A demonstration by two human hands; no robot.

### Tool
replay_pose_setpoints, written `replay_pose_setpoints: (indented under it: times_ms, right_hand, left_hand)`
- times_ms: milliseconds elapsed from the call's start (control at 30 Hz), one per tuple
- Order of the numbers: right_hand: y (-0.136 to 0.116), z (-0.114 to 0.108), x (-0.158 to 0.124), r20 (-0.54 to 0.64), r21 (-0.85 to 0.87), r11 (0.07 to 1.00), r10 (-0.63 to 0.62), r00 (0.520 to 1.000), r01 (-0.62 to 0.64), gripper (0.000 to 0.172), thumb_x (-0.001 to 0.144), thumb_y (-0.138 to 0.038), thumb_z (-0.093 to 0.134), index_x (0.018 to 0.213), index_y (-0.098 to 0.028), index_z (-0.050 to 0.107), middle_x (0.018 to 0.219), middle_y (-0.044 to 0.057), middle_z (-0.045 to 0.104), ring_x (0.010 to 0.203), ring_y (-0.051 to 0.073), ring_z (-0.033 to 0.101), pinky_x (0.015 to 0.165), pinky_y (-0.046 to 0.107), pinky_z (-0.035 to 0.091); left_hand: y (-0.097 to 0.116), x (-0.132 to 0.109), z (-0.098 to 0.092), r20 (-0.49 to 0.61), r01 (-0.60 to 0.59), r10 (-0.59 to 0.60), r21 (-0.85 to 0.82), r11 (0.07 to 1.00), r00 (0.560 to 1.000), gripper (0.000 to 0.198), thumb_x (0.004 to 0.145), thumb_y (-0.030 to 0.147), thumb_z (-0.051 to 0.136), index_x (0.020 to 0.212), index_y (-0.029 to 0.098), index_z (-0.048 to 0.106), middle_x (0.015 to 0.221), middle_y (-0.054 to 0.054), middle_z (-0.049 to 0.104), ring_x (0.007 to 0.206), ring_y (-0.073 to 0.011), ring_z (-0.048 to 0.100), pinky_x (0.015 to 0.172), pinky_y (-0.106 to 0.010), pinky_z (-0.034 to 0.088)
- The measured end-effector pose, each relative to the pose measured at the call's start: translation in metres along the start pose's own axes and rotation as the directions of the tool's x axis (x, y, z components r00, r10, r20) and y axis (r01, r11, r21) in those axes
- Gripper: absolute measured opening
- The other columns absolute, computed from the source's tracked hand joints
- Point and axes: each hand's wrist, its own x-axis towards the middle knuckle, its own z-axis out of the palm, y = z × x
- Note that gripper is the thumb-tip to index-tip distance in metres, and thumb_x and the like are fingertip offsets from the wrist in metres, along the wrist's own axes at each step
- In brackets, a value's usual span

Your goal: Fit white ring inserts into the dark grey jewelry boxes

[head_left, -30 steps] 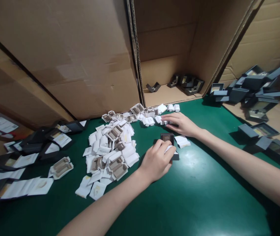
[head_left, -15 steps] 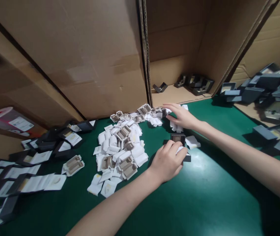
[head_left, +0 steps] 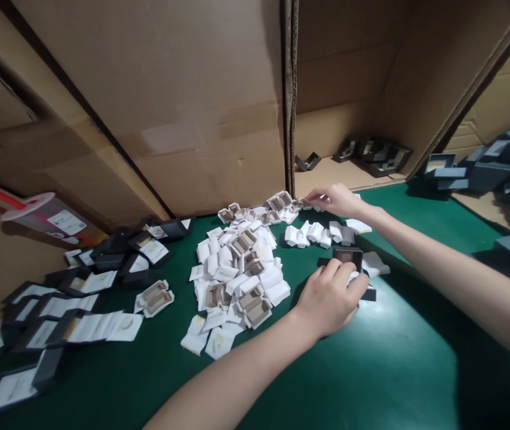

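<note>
The fingers of my left hand [head_left: 329, 298] curl over a small open black hinged box [head_left: 356, 258], clasping it where it sits on the smooth green surface [head_left: 407, 364]; the grip comes over the near side, probably to steady the box, and leaves the raised lid standing behind my knuckles. A white piece shows within, partly covered, so I cannot tell how it is seated.

The fingers of my right hand [head_left: 339, 200] are bent at the far end of a heap of folded white paper inserts with grey-brown insides [head_left: 227, 273] — whether they pinch a piece or only touch it, I cannot tell. Between my two hands lies a short row of white folded pieces [head_left: 315, 233], apparently set there to be within easy reach of either. A loose white paper piece [head_left: 375, 264] lies just beside the box, on its right.

Left of the heap, a single unfolded paper insert [head_left: 156, 298] lies apart, near a spread of open black boxes with white papers [head_left: 80, 325]. Beyond, a large upright brown cardboard panel [head_left: 192, 107] backs the heap, and perhaps stops it from sliding farther.
</note>
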Motion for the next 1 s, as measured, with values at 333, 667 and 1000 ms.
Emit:
replay_pose_setpoints:
  times_ms: [333, 667, 1000]
  right_hand:
    - [0.009, 0.011, -0.012, 0.048, -0.243, 0.961, -0.122, 0.991, 0.13, 0.026, 0.08, -0.029, 0.057, 0.102, -0.019, 0.066, 0.096, 0.008, 0.068, 0.074, 0.017, 0.063, 0.065, 0.027, 0.046]
    - [0.005, -0.02, -0.023, 0.024, -0.378, 0.921, -0.091, 0.996, 0.093, 0.021, 0.075, -0.012, 0.052, 0.075, -0.019, 0.072, 0.08, 0.009, 0.07, 0.078, 0.025, 0.063, 0.068, 0.034, 0.043]
    - [-0.083, 0.006, 0.001, 0.259, 0.036, 0.948, -0.315, 0.913, 0.317, 0.032, 0.08, -0.008, 0.045, 0.091, -0.022, 0.071, 0.092, 0.002, 0.073, 0.082, 0.016, 0.067, 0.075, 0.028, 0.05]
  left_hand:
    - [0.001, 0.0, -0.001, 0.009, 0.002, -0.002, -0.009, 1.0, 1.0, 0.025, 0.082, 0.018, 0.053, 0.106, 0.014, 0.052, 0.109, -0.01, 0.055, 0.099, -0.0231, 0.049, 0.077, -0.032, 0.05]
    - [0.002, -0.001, 0.0, -0.012, -0.012, 0.012, 0.002, 1.0, 1.0, 0.026, 0.081, 0.017, 0.054, 0.107, 0.015, 0.051, 0.108, -0.01, 0.055, 0.1, -0.0231, 0.05, 0.076, -0.032, 0.05]
    - [0.003, 0.0, -0.003, -0.001, -0.007, 0.007, 0.054, 0.999, 1.0, 0.021, 0.084, 0.021, 0.053, 0.104, 0.015, 0.051, 0.099, -0.009, 0.054, 0.093, -0.0228, 0.052, 0.07, -0.032, 0.048]
